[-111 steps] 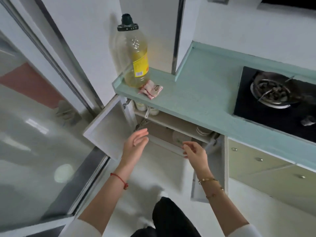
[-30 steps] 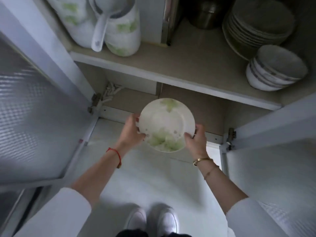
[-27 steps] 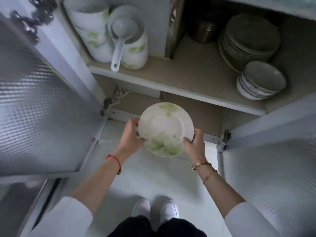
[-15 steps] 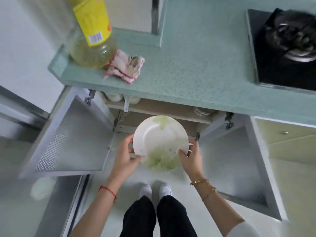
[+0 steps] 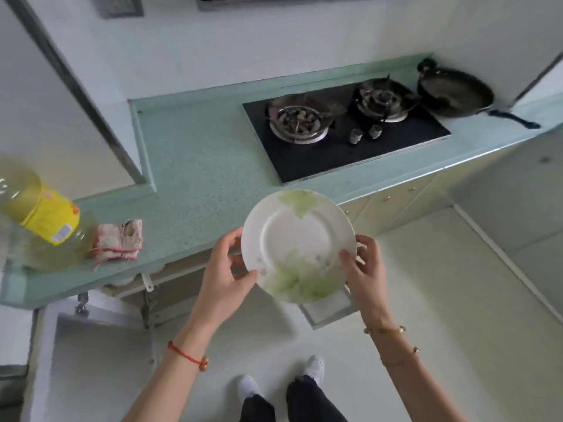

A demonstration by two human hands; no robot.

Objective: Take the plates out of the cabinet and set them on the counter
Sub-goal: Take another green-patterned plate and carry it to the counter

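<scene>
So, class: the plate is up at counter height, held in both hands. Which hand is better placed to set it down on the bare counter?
Probably the left hand: it grips the plate on the side nearest the bare counter, between the cloth and the hob. The right hand hangs out over the floor.

Oil bottle [image 5: 39, 220] and cloth [image 5: 117, 239] sit left of stove [image 5: 344, 138] on counter [image 5: 195, 166].

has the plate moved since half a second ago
Yes. The plate, held by the left hand and right hand, has come up from before the open cabinet to the counter edge.
</scene>
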